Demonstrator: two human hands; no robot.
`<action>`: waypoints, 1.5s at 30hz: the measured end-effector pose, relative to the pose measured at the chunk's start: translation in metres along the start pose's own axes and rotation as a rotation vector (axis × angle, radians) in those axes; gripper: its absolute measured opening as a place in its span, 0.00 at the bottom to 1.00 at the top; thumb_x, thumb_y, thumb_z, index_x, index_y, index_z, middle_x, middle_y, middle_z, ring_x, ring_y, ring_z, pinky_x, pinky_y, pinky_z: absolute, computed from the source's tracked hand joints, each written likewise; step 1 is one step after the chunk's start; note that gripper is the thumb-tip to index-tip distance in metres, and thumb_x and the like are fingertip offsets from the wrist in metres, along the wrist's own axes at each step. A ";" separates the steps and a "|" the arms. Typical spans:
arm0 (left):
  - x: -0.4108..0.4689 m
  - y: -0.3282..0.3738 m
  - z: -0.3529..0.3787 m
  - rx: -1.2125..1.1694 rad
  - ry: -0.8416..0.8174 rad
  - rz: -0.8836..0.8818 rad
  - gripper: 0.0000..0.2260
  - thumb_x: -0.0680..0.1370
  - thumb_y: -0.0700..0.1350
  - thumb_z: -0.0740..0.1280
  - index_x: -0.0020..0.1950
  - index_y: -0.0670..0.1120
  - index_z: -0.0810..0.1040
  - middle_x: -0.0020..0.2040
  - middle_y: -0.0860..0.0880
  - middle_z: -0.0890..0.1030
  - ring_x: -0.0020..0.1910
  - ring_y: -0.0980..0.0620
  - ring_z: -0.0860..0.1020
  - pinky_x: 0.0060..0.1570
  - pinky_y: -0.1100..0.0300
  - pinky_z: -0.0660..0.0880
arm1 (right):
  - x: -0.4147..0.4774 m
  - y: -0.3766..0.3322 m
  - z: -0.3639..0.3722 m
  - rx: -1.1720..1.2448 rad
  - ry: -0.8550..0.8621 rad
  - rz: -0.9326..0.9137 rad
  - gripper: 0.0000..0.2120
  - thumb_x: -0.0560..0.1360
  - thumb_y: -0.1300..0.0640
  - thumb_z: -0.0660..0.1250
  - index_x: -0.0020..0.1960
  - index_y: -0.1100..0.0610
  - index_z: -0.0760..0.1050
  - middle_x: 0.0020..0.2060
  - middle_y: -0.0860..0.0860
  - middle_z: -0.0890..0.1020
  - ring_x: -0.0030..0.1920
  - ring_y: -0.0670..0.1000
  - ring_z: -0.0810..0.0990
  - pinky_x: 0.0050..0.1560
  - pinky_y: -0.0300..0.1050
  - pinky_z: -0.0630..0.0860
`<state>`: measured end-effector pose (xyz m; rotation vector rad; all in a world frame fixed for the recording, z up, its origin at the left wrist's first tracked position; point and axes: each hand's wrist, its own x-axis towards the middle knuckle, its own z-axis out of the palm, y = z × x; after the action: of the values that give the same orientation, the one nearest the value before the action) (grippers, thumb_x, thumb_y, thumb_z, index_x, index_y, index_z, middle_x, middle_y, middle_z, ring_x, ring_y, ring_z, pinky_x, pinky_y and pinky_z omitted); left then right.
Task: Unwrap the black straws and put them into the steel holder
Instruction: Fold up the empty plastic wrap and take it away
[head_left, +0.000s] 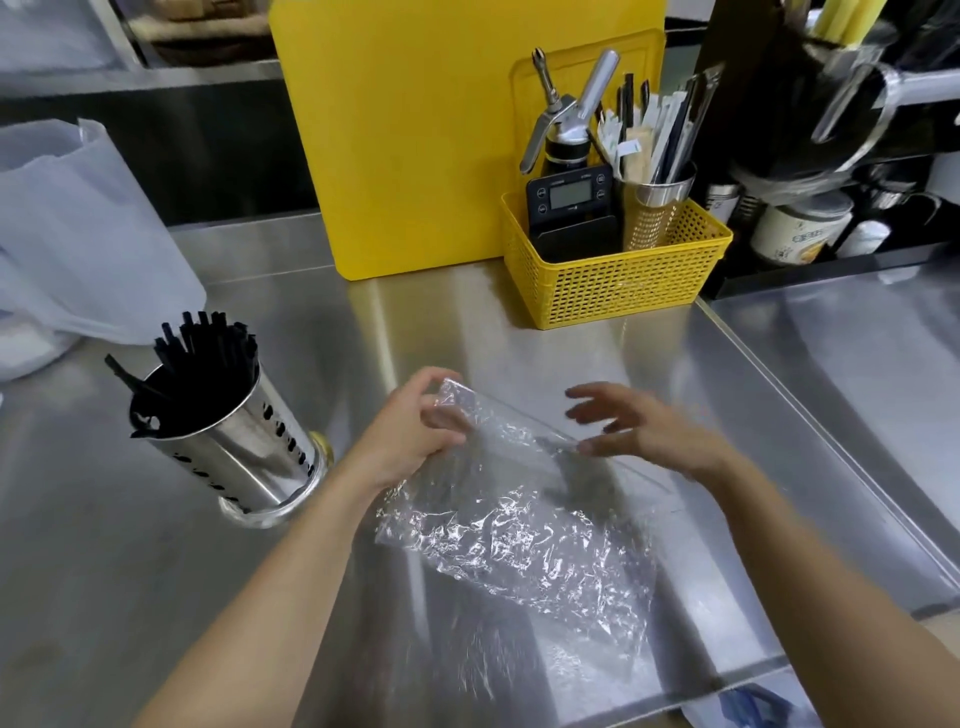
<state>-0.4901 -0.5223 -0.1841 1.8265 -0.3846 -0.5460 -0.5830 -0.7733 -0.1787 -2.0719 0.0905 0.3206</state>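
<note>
A bundle of black straws (200, 358) stands in the steel holder (249, 452) on the steel counter at the left. A crumpled clear plastic wrapper (524, 530) lies in front of me, with no straws visible inside it. My left hand (415, 431) grips the wrapper's upper left end, fingers curled on the film. My right hand (639, 431) hovers at the wrapper's right edge with fingers spread and blurred; its fingertips are close to the film, and contact is unclear.
A yellow basket (618, 280) at the back holds a digital scale (571, 200), a whipper and a second steel cup of wrapped straws (657, 208). A yellow board (415, 130) leans behind it. A white plastic bag (78, 234) sits far left. Jars stand far right.
</note>
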 end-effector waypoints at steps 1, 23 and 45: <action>0.001 0.004 0.000 -0.012 -0.026 0.038 0.25 0.68 0.25 0.68 0.61 0.43 0.69 0.35 0.52 0.81 0.32 0.59 0.78 0.32 0.66 0.73 | 0.003 -0.006 0.002 0.030 -0.103 0.028 0.19 0.70 0.63 0.71 0.58 0.54 0.74 0.50 0.50 0.82 0.52 0.47 0.80 0.56 0.41 0.74; -0.030 -0.001 0.003 -0.085 -0.003 -0.105 0.07 0.75 0.38 0.68 0.36 0.43 0.75 0.25 0.54 0.79 0.26 0.59 0.77 0.29 0.69 0.74 | 0.003 0.011 0.038 0.668 0.171 0.004 0.05 0.71 0.64 0.68 0.37 0.60 0.80 0.31 0.54 0.83 0.33 0.51 0.81 0.36 0.41 0.77; -0.060 -0.028 -0.038 -0.135 -0.117 -0.133 0.17 0.69 0.40 0.73 0.54 0.46 0.71 0.50 0.52 0.76 0.46 0.55 0.75 0.40 0.65 0.76 | -0.008 -0.002 0.093 0.703 0.241 0.057 0.17 0.66 0.74 0.69 0.49 0.57 0.77 0.43 0.54 0.75 0.32 0.48 0.78 0.29 0.39 0.74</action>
<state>-0.5198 -0.4526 -0.1902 1.7027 -0.2987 -0.7554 -0.6076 -0.6927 -0.2179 -1.4002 0.3561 0.0513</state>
